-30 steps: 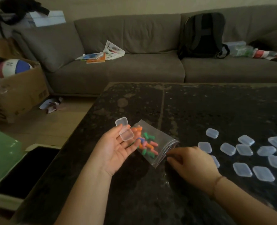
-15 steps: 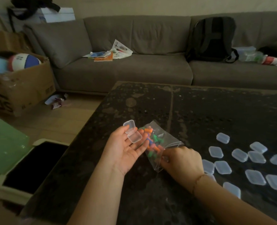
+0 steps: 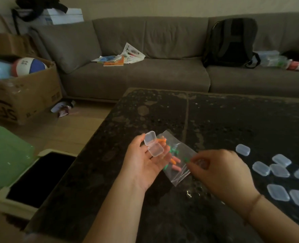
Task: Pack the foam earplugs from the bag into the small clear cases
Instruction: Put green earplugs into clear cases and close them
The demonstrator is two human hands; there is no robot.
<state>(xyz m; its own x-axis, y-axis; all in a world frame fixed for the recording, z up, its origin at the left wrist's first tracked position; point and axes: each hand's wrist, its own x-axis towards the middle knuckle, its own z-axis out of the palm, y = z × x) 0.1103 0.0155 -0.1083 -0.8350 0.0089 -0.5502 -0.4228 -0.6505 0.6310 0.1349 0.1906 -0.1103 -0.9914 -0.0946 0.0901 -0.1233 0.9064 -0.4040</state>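
Note:
My left hand lies palm up over the dark table. A small clear case with its lid flipped open rests on its straight fingers. Just right of it, the clear zip bag lies on the table with orange, green and pink foam earplugs inside. My right hand hovers at the bag's mouth, fingers curled, pinching a green earplug at its fingertips. Several closed clear cases are scattered on the table to the right.
The table's left edge drops to a wooden floor with a dark tray and a green plastic lid. A cardboard box holding a ball stands further left. Behind the table is a brown sofa with papers and a black backpack.
My right hand reached into the bag, then drew back right to its mouth with a green earplug. My left hand kept the open case on its fingers.

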